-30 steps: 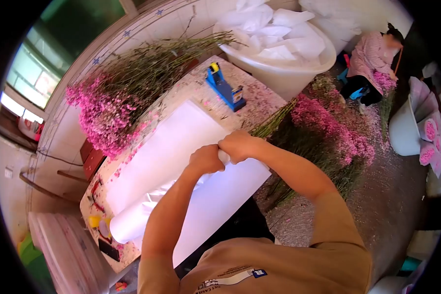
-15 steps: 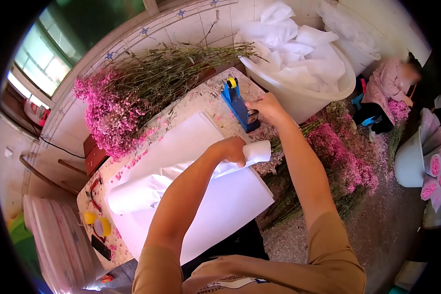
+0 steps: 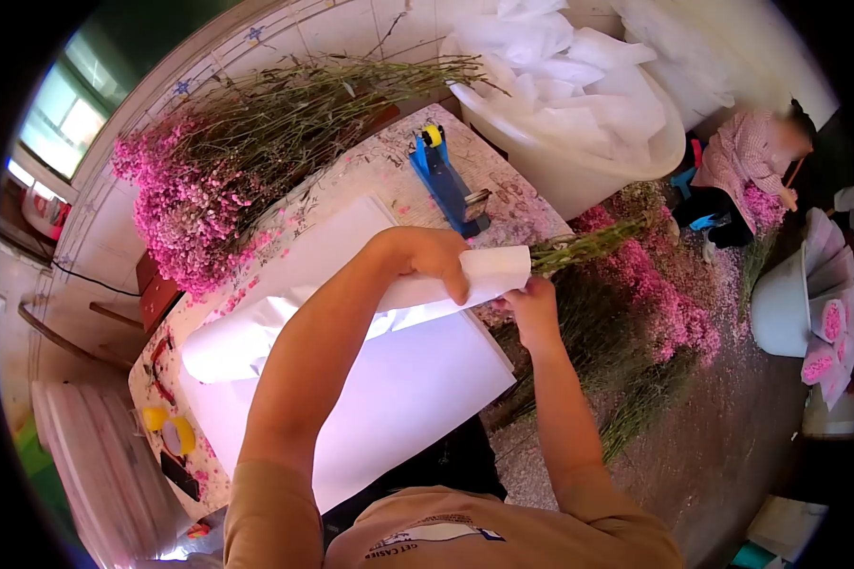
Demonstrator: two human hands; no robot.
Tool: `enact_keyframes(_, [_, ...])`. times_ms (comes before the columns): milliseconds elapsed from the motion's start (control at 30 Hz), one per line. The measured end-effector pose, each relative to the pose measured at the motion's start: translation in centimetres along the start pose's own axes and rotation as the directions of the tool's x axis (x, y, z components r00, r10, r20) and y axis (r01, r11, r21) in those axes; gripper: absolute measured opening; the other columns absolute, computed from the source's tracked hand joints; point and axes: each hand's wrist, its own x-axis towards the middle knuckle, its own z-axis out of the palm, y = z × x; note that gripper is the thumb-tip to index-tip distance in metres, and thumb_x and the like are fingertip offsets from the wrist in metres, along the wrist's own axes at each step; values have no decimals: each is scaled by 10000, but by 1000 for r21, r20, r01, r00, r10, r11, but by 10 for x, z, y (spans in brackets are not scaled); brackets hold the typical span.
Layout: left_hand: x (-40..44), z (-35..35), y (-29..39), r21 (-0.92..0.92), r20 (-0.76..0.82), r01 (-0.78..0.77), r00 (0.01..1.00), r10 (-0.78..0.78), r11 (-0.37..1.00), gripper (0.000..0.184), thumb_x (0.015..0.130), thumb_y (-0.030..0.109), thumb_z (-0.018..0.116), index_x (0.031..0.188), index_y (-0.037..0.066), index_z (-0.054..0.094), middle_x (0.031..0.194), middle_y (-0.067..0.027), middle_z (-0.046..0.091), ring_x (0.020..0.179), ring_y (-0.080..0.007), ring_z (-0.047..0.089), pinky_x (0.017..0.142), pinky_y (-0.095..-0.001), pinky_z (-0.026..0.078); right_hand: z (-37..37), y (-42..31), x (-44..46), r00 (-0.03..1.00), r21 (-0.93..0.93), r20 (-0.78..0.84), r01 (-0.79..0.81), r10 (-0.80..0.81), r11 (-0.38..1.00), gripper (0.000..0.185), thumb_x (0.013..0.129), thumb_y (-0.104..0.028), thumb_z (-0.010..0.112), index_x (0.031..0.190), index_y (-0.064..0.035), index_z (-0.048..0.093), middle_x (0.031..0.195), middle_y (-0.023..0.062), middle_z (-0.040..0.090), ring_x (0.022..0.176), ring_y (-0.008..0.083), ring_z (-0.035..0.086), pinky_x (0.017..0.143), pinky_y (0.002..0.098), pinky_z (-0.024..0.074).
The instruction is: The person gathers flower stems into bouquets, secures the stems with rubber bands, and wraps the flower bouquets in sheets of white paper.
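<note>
A roll of white wrapping paper around a flower bunch [image 3: 228, 343] lies slantwise over the stacked white paper sheets [image 3: 399, 408]. Green stems [image 3: 584, 248] stick out of its right end. My left hand [image 3: 435, 261] is closed over the wrap near that end, thumb toward me. Just below the wrap's right edge is my right hand [image 3: 533, 311], its fingers pinched together; what they hold, if anything, is too small to make out. Beyond my left hand, a blue tape dispenser [image 3: 446, 185] with a yellow roll stands on the table.
Pink flowers with long stems [image 3: 185, 209] lie along the table's back. A large white tub [image 3: 579, 180] holds crumpled white wrapping. More pink flowers [image 3: 655, 303] are heaped at the right. Tape rolls [image 3: 176, 434] and a phone [image 3: 180, 474] lie front left. A person [image 3: 750, 171] sits far right.
My right hand has left the tape dispenser and come down to the wrap's right end. My left hand still grips the wrap, whose right end is slightly raised. The view has shifted a little.
</note>
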Motion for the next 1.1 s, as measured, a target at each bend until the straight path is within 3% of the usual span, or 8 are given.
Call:
enact_keyframes(200, [-2, 4, 1, -179, 26, -138, 989, 144, 974, 696, 633, 197, 881, 1245, -33, 643, 1052, -149, 709, 953, -241, 681, 844, -354, 559, 6, 37, 44, 957, 331, -111, 289, -267, 898, 350, 967, -247, 674, 1230, -23, 620, 978, 96, 708, 797, 184, 701, 694, 331, 579])
enact_keyframes(267, [-4, 4, -3, -192, -4, -159, 987, 161, 969, 699, 636, 212, 876, 1253, -20, 641, 1053, -147, 708, 966, -238, 680, 843, -358, 557, -1, 2, 15, 976, 17, 115, -189, 185, 982, 328, 964, -235, 682, 1201, -12, 649, 950, 113, 725, 702, 177, 689, 604, 319, 559])
enact_keyframes(400, [10, 11, -14, 135, -223, -189, 950, 216, 973, 679, 636, 247, 855, 1240, 15, 651, 1053, -157, 711, 976, -244, 685, 837, -364, 548, -13, -43, -41, 832, -360, 428, -203, 354, 911, 289, 944, -222, 705, 1114, 11, 690, 897, 116, 740, 664, 166, 673, 613, 314, 543])
enact_keyframes(567, [34, 45, -22, 374, -466, -52, 853, 236, 926, 608, 601, 246, 851, 1170, 97, 697, 1087, -164, 730, 1015, -343, 699, 858, -431, 555, 9, -94, 9, 925, -130, 109, 376, -364, 917, 122, 898, -102, 747, 946, 9, 727, 831, 70, 718, 769, 150, 671, 744, 304, 551])
enact_keyframes(800, [22, 49, -19, 416, -558, 14, 793, 243, 909, 573, 654, 244, 811, 1198, 137, 667, 1109, -149, 725, 1065, -360, 680, 900, -465, 543, 18, -70, 115, 961, -255, 275, 101, -28, 962, 203, 854, -136, 787, 946, 33, 722, 794, 106, 732, 655, 182, 696, 647, 340, 551])
enact_keyframes(867, [18, 52, -11, 400, -556, 69, 811, 183, 914, 572, 664, 230, 800, 1213, 153, 659, 1133, -145, 721, 1083, -357, 676, 902, -470, 542, 20, -78, 114, 968, -840, 236, 245, -80, 483, 286, 780, -224, 832, 949, -12, 737, 795, 161, 734, 703, 292, 718, 699, 418, 568])
enact_keyframes(967, [27, 70, -16, 446, -579, 126, 796, 178, 886, 604, 687, 192, 788, 1261, 108, 624, 1126, -162, 714, 1073, -344, 687, 938, -455, 525, 5, -46, 129, 924, -923, 378, 381, -49, 57, 458, 742, -265, 856, 1093, -6, 713, 911, 205, 737, 819, 332, 720, 765, 418, 560])
enact_keyframes(1100, [10, 124, -5, 539, -709, 213, 637, 303, 815, 821, 708, 148, 794, 1413, -64, 430, 1078, -176, 696, 1037, -307, 695, 966, -403, 477, 0, -72, 67, 850, -882, 456, 470, -262, -10, 655, 710, -308, 864, 1282, -108, 615, 1048, 203, 711, 1036, 395, 670, 867, 506, 515])
